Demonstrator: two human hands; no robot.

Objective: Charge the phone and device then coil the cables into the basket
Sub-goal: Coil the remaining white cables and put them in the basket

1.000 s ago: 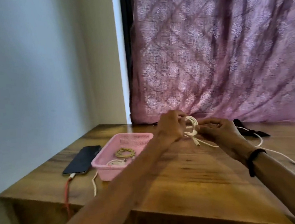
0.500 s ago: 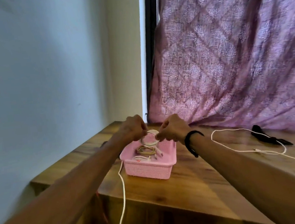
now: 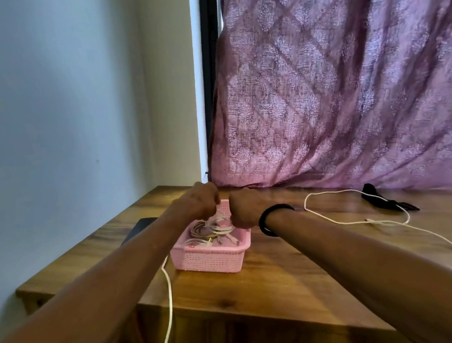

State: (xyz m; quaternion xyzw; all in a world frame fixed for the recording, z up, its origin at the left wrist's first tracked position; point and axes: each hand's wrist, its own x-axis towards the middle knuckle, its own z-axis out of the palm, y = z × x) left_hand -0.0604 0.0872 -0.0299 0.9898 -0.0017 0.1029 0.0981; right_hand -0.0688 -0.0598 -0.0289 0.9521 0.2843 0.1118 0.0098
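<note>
A white cord (image 3: pixel 168 296) is trailing off the bench (image 3: pixel 274 284) edge nearest you. Beyond it, your left hand (image 3: pixel 204 202) and right hand (image 3: pixel 245 211) are both pinching a coiled cable (image 3: pixel 217 227), lowering it into the pink basket (image 3: pixel 209 259). Farther right, a loose cable (image 3: pixel 346 221) is waiting. Release carelessly and the coil may spring open, spilling over the rim.
</note>
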